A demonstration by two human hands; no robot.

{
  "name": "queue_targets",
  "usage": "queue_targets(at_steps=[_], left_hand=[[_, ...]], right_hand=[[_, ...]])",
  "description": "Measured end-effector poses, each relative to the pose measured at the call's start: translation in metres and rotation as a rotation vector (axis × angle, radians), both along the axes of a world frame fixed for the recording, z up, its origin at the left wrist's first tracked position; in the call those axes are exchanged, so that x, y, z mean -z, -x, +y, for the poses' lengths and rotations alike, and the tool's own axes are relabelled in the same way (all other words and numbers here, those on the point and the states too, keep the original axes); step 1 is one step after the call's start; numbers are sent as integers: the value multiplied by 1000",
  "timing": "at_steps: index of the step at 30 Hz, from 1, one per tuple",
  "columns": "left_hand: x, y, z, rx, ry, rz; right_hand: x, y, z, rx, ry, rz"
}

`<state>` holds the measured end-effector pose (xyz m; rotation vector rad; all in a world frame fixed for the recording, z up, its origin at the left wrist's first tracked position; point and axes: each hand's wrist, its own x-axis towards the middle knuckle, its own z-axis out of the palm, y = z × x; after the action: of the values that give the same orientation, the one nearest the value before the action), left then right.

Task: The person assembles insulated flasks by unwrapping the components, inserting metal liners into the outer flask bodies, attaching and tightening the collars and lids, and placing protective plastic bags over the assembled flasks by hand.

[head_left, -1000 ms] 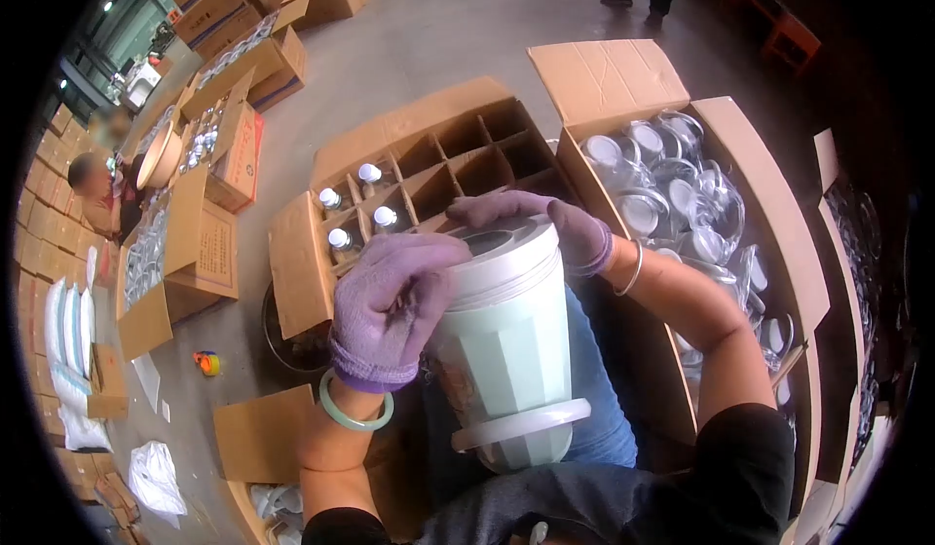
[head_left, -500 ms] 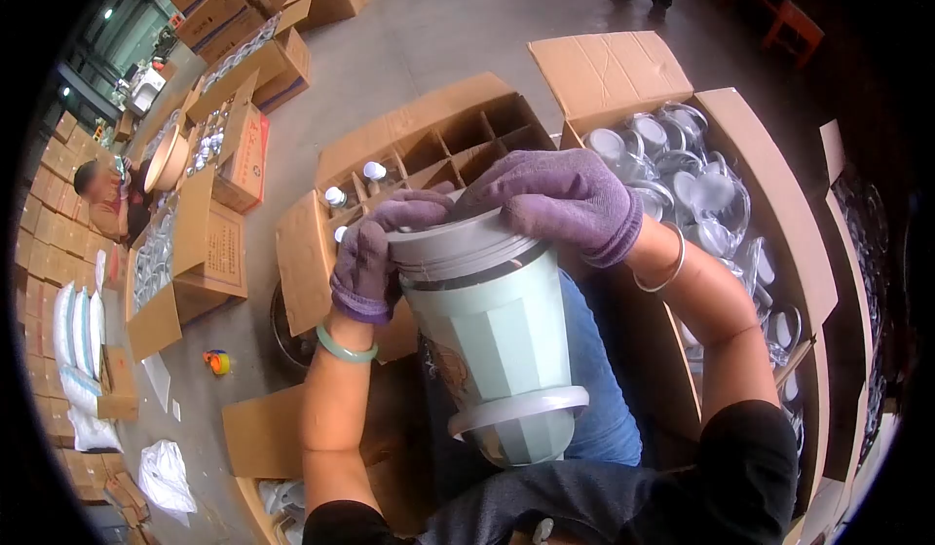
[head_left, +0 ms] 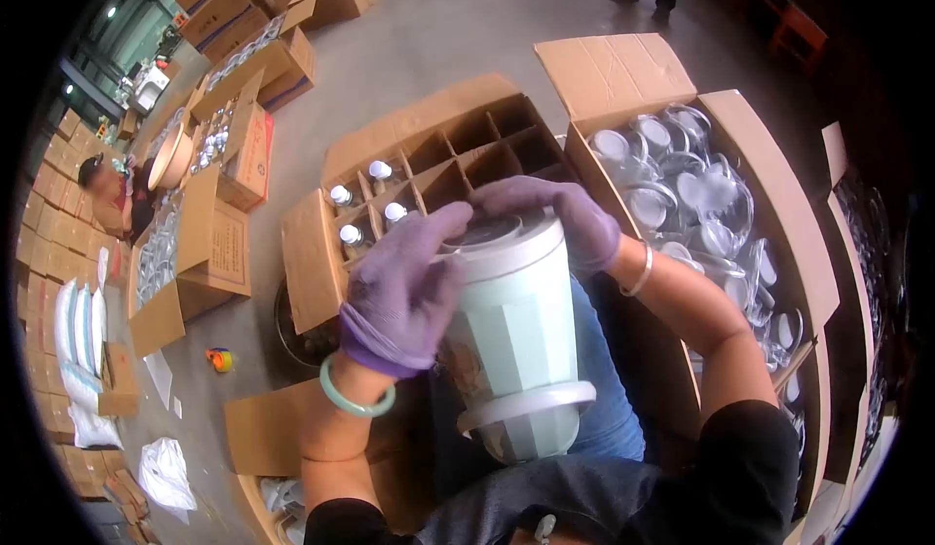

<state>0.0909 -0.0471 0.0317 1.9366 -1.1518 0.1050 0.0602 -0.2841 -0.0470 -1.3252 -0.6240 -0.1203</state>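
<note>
A pale green faceted container (head_left: 516,336) with a white ring (head_left: 531,404) near its lower end stands tilted over my lap. Its pale grey rim (head_left: 511,258) faces up, and a darker grey part shows inside the top. My left hand (head_left: 404,287), in a purple glove, grips the rim from the left, slightly blurred. Across the far and right side of the top lies my right hand (head_left: 560,216), gloved too, with its fingers curled over the edge. The hands partly hide the top, so I cannot tell how the lid sits.
Ahead is a divided carton (head_left: 458,155) with several white-capped bottles (head_left: 381,170). To the right, an open box (head_left: 818,282) holds clear-wrapped lids. A co-worker (head_left: 107,194) sits at the left near open boxes and a basin (head_left: 170,155). Orange tape (head_left: 219,359) lies on the floor.
The wide grey band at the container's top no longer shows; a paler rim is visible. My left hand has turned and shifted lower, and my right hand has moved lower on the right side.
</note>
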Motion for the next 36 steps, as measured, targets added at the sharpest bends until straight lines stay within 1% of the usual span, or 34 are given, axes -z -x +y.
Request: queue_targets(at_steps=[2,3,4,5,6,7,8,9,10,12,14,16,17,19,20,22,23,24,25,26,27,28,29,30,31,32,33,34,35,36], left_hand=[[-10,12,-10,-43,-20,-187],[-3,7,-8,-75,3,-89],[9,-1,-4,-109,23,11],[17,-8,1,-94,108,191],[33,-17,5,-64,139,280],[50,-26,7,32,210,353],[67,-37,9,126,281,424],[88,-49,12,261,328,603],[80,-43,9,213,357,754],[84,-40,3,297,559,1040],[93,-43,6,177,400,778],[67,-28,9,-10,111,171],[48,-15,7,15,193,156],[14,5,-3,5,68,-105],[2,16,-9,-25,7,-240],[-3,15,-10,-9,-11,-264],[1,7,-9,76,83,-109],[9,0,-6,157,168,51],[23,-10,-7,42,238,393],[37,-16,-11,19,597,679],[65,-44,-14,-23,385,471],[78,-51,-9,66,378,633],[90,-58,-5,137,365,796],[91,-51,-2,366,559,1313],[93,-49,-4,346,557,1221],[92,-45,0,342,562,1224],[83,-41,3,252,425,873],[67,-33,3,163,280,527],[51,-20,7,68,162,363],[31,-6,6,72,163,362]], right_hand=[[20,-2,11,-149,-445,330],[16,-2,7,-146,-443,323],[10,-2,1,-88,-279,318],[4,-1,-3,-31,-116,311],[1,0,-5,-30,-121,301],[-1,2,-6,122,166,127],[-28,11,-1,186,341,106],[-55,20,5,245,516,82],[-59,22,9,544,746,-365],[-70,22,12,520,698,-450],[-75,20,6,227,713,-179],[-44,2,-3,-19,372,-13],[-21,-6,-4,-42,201,41],[-5,-8,4,-290,-323,495],[-2,-7,7,-282,-322,501],[-1,-11,7,-426,-470,510],[-2,-10,4,-348,-403,547],[-6,-8,-1,-351,-408,549],[-16,-5,-8,-185,-254,522],[-28,5,-12,-64,-153,429],[-44,16,-12,66,-47,346],[-49,20,-7,152,235,85],[-53,25,-1,289,478,-183],[-53,26,7,327,564,-314],[-50,31,15,376,467,-209],[-41,29,14,317,317,-47],[-22,20,6,175,162,134],[-15,14,2,38,-1,317],[-7,12,4,-2,-171,420],[-6,6,11,2,-170,419]])
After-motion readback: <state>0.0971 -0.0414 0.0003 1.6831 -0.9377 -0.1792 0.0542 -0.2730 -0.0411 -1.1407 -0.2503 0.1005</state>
